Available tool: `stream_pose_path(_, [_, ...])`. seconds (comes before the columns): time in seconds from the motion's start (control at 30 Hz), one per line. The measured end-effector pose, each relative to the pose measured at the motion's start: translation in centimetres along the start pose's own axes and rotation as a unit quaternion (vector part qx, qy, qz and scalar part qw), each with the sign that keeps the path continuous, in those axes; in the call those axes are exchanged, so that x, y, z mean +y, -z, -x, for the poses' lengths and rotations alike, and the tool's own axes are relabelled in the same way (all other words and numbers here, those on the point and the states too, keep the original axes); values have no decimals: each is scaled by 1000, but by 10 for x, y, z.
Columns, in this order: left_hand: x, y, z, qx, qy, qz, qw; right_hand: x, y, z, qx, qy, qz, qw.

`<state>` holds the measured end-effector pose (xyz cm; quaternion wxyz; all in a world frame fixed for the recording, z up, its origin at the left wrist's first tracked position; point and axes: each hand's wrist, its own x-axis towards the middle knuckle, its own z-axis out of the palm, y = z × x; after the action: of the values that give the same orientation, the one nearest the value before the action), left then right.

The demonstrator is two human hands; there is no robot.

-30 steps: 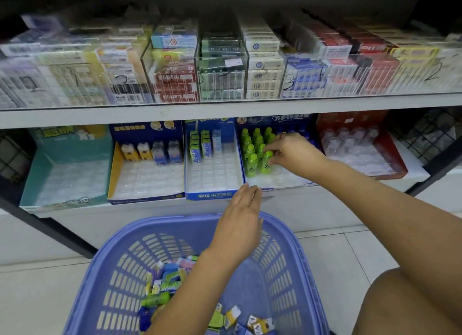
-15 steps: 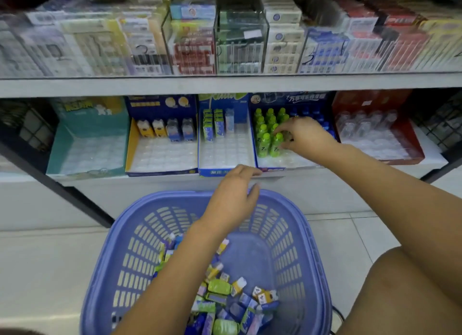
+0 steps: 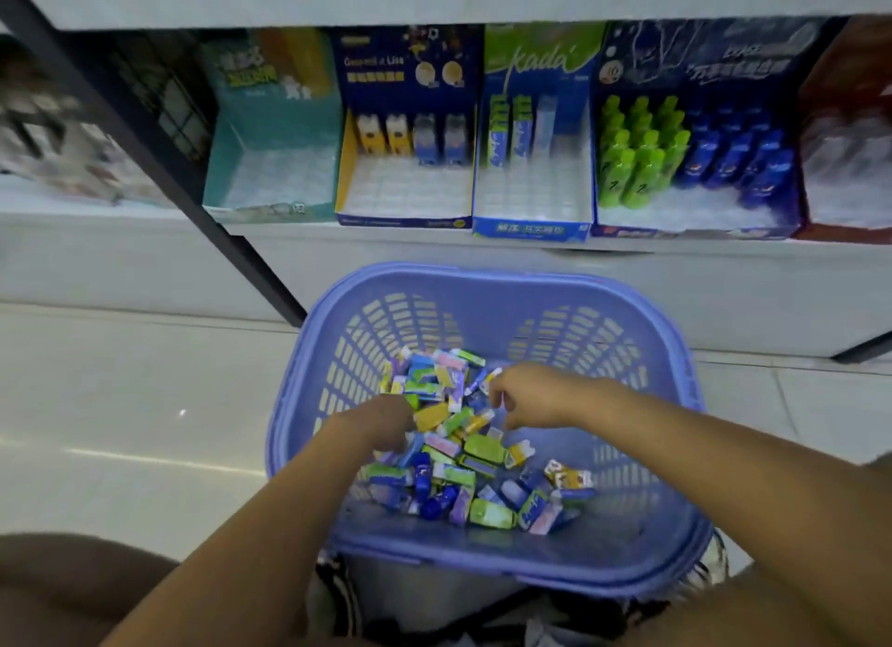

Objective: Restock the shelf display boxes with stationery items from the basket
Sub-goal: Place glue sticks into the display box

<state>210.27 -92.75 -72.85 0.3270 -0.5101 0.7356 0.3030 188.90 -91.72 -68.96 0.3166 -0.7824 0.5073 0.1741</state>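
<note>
Ahead, a shelf (image 3: 145,241) holds partly filled display boxes (image 3: 404,190); nearer, a blue basket (image 3: 482,279) holds mixed stationery items (image 3: 482,448). Left hand (image 3: 381,424) and right hand (image 3: 531,395) dig in the pile; their grip cannot be told. Look-alike packets could land in the wrong box.

One camera only, worn on the head: it looks forward and steeply down, straight into the basket (image 3: 482,279) close below, which fills the lower middle. The shelf (image 3: 145,255) with its display boxes (image 3: 405,187) stands near ahead, along the top. The wide lens blurs and bends the edges.
</note>
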Motion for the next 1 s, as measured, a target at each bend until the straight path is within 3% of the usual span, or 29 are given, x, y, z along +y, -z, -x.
stream_pose_path(0.27, [-16,-31,-7,-104,12,-68,992,-47,-80,-55,-16,95,-99,990])
stream_pose_path(0.63, [3,-34,-10,-79,56,-28,995,-49,-114,-71,40,150,80,985])
stream_pose_path(0.83, [-2,-37,-10,-77,59,-31,995,-33,-107,-67,-22,79,19,996])
stream_pose_path(1.0, [5,-40,-20,-34,11,-95,995,-9,-83,-52,-34,-6,-82,996])
